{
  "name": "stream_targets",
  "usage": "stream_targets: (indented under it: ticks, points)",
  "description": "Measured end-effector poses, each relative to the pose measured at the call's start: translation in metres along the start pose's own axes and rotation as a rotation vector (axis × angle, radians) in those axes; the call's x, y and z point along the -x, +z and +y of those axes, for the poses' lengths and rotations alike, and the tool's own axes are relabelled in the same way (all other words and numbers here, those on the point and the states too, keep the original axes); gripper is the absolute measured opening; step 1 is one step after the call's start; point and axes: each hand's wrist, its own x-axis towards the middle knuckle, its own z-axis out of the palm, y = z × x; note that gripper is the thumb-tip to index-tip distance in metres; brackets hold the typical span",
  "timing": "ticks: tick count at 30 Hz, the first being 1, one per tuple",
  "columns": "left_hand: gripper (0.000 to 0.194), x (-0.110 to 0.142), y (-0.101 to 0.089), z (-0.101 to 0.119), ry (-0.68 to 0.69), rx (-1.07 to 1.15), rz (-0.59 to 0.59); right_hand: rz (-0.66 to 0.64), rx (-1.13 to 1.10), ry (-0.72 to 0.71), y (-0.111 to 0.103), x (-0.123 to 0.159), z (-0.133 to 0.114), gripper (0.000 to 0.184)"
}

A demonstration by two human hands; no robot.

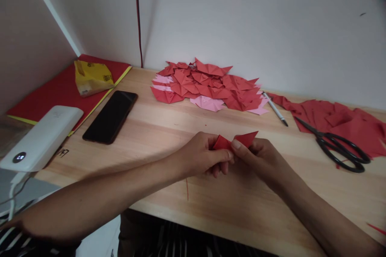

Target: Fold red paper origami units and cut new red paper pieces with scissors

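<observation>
A small folded red paper piece (238, 140) is pinched between both hands just above the wooden table (169, 136), near its middle. My left hand (202, 154) grips its left part with curled fingers and thumb. My right hand (261, 156) pinches the right part, whose pointed tip sticks out above the fingers. Behind them, against the wall, lies a pile of several folded red and pink paper shapes (211, 86).
Black scissors (337, 144) lie on red paper scraps (340, 122) at the right, with a pen (275, 108) beside the pile. At the left are a black phone (111, 116), a white power bank (40, 136), and a yellow packet (92, 77) on red sheets (57, 92).
</observation>
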Motion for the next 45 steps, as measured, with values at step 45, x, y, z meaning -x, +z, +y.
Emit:
stream_targets:
  ticks: [45]
  points:
    - [0.015, 0.002, -0.002, 0.0, 0.026, -0.109, 0.092, 0.008, 0.148, 0.117, -0.012, 0.0, 0.002, 0.047]
